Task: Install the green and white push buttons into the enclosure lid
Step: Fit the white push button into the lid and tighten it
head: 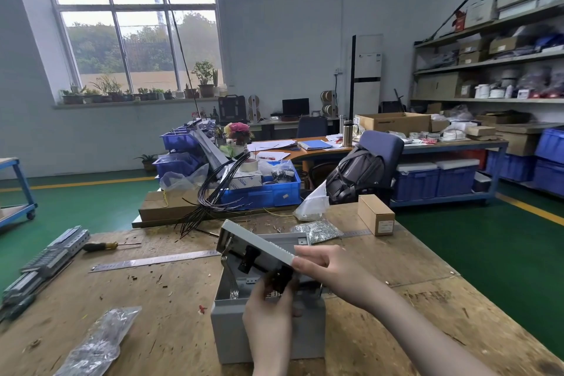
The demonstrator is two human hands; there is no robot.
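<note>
Right hand (320, 265) grips the raised grey metal enclosure lid (259, 243); left hand (271, 308) pinches a black push-button body (279, 279) beneath it; yellow-handled screwdriver (100, 246) lies at ten o'clock.

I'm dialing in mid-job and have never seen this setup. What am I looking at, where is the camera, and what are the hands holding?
No machine here: a person works bare-handed, filmed by one camera worn on the head, looking forward and down. The right hand holds the raised grey enclosure lid by its edge. The left hand grips a black button body on the lid's underside; a second one sits beside it. Beneath stands the open grey enclosure box on a wooden workbench, with a steel ruler, a screwdriver and a bag of small parts.
</note>
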